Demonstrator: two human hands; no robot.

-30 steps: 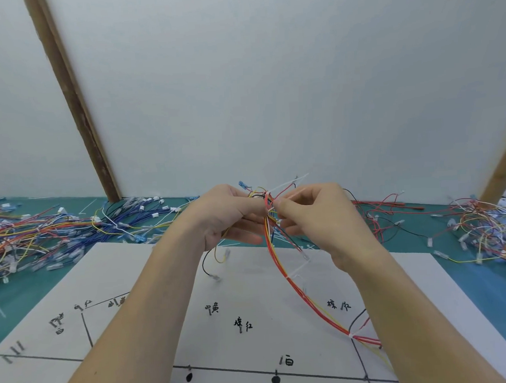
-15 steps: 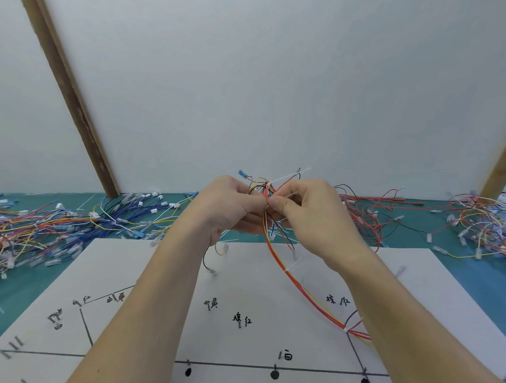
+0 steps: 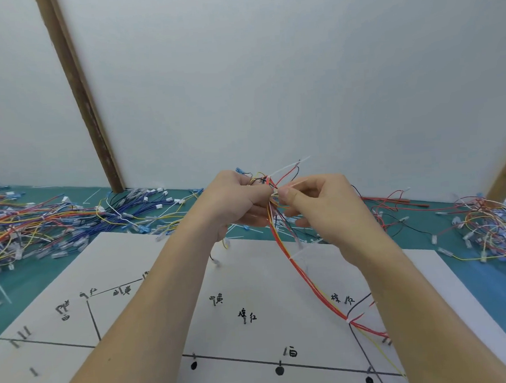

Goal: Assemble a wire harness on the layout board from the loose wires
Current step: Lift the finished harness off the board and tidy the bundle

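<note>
A bundle of red, orange and yellow wires (image 3: 312, 288) rises from the white layout board (image 3: 251, 280) up to my two hands, held above the board's far edge. My left hand (image 3: 234, 202) grips the top of the bundle, fingers curled round it. My right hand (image 3: 324, 207) pinches a thin white cable tie (image 3: 288, 167) at the bundle between thumb and forefinger. White ties bind the bundle lower down (image 3: 349, 320). Loose wire ends with small terminals fan out above my fingers.
Heaps of loose coloured wires lie on the green mat at the left (image 3: 40, 225) and at the right (image 3: 490, 224). Red wires (image 3: 394, 203) trail behind my right hand. The board carries black lines, dots and handwritten labels. A white wall with wooden posts stands behind.
Both hands have risen slightly and drawn closer to the wall. The right thumb and forefinger have shifted along the white tie at the bundle's top.
</note>
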